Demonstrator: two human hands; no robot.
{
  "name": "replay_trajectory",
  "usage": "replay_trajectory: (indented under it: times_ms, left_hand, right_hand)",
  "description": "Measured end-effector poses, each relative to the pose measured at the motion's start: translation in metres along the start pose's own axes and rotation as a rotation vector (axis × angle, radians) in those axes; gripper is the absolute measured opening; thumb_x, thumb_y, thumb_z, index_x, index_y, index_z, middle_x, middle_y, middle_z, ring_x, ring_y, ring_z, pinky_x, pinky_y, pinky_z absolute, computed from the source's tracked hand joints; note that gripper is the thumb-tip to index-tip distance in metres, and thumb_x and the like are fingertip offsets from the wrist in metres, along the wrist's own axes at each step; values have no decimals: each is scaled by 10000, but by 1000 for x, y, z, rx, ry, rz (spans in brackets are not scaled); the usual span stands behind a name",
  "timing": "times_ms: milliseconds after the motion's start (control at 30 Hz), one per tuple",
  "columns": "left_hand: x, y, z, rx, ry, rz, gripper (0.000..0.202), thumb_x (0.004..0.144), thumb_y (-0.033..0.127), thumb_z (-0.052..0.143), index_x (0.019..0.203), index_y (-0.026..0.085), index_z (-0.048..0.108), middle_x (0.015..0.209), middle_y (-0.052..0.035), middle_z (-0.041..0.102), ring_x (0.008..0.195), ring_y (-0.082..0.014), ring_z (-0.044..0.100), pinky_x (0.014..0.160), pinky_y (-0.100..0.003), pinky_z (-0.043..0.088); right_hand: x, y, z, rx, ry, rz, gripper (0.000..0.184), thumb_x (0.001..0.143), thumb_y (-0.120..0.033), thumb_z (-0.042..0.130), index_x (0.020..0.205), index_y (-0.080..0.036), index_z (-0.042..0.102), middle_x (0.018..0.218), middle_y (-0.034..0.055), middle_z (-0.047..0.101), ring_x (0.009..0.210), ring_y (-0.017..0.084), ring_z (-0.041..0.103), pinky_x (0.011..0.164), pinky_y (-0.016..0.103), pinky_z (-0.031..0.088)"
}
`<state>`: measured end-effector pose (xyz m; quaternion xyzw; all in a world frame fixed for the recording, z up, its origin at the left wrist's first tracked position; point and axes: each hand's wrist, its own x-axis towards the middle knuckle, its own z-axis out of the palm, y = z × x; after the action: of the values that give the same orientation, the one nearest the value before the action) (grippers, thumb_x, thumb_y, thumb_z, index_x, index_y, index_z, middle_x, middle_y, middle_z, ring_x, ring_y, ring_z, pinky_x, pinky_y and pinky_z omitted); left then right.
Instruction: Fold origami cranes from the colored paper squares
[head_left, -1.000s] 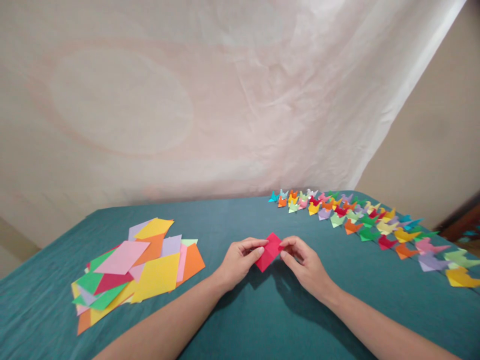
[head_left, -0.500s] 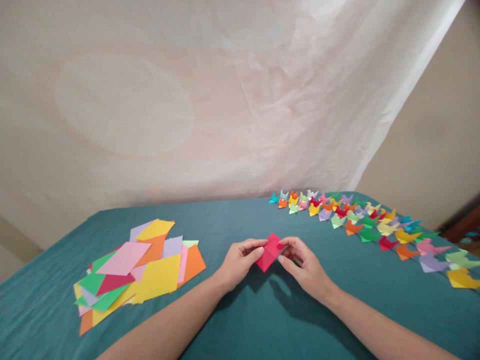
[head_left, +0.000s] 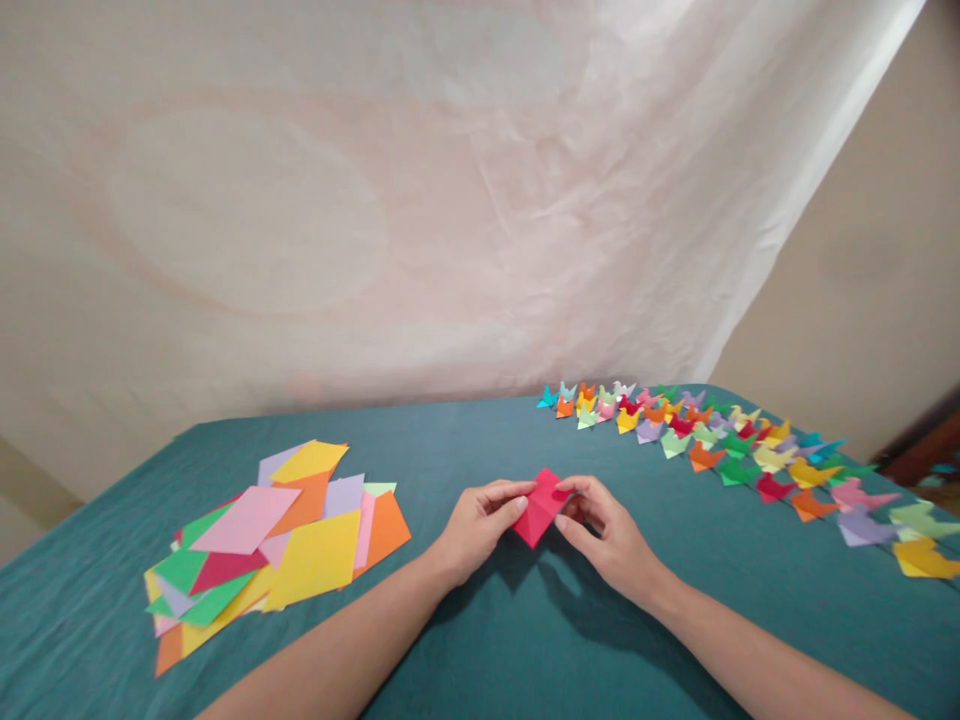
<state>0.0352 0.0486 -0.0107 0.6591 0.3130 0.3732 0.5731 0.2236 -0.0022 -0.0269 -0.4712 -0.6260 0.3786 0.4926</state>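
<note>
A red folded paper (head_left: 538, 512), diamond-shaped with crease lines, is held just above the table in the middle. My left hand (head_left: 484, 522) pinches its left corner, thumb in front and fingers behind. At the right corner, my right hand (head_left: 604, 528) grips the paper's edge between curled fingers and thumb. The fingertips behind the paper are hidden. Both hands cast shadows on the cloth below.
A loose pile of coloured paper sheets (head_left: 315, 560) lies on the left of the green-covered table (head_left: 442, 650). Rows of small folded paper birds (head_left: 739, 470) stand along the right and far right. Behind the table hangs a pale cloth (head_left: 420, 220).
Hardly anything differs. My right thumb has come slightly closer to the red paper's edge, and the view has shifted very slightly.
</note>
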Motion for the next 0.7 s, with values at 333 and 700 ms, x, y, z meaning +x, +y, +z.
replay_trajectory:
  times_ms: [333, 700]
  left_hand:
    - [0, 2, -1, 0, -6, -12, 322, 808, 344, 586, 1068, 170, 659, 1067, -76, 635, 985, -220, 555, 901, -322, 397]
    - [0, 2, -1, 13, -19, -11, 322, 812, 344, 584, 1072, 170, 658, 1069, -79, 635, 986, -220, 559, 902, -321, 395]
  right_hand:
    - [0, 1, 0, -3, -4, -3, 249, 837, -298, 529, 1052, -206, 444, 825, 17, 564, 715, 153, 545, 657, 289, 450]
    - [1, -1, 0, -8, -11, -26, 228, 837, -285, 527, 1038, -203, 455, 812, 10, 558, 704, 148, 533, 644, 275, 439]
